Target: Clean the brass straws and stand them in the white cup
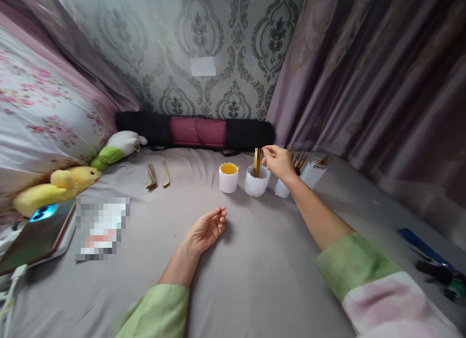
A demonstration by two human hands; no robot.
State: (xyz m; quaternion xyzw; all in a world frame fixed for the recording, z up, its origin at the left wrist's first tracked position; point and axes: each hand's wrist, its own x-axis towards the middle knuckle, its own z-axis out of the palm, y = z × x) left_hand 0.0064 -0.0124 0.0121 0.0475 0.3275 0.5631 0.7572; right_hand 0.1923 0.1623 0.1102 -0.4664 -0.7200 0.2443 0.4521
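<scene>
My right hand [278,161] is raised at the rim of a white cup [257,186], its thumb and fingertips pinched beside a bundle of gold-coloured sticks [257,162] standing upright in that cup. Whether a stick is between the fingertips is hidden. My left hand [209,229] rests on the grey sheet, palm partly up, fingers loosely curled with nothing in them. Left of the white cup stands another white cup [228,182] with a yellow inside. Partly behind my right wrist is a third white container [281,188], with brownish-gold sticks [299,162] sticking up nearby.
A taller white container [313,173] holding thin sticks leans at the right. Bent gold pieces [151,177] lie on the left, a single one [166,175] beside them. Plush toys [58,187], a phone [40,236] and a long black-and-maroon bag [198,131] border the sheet.
</scene>
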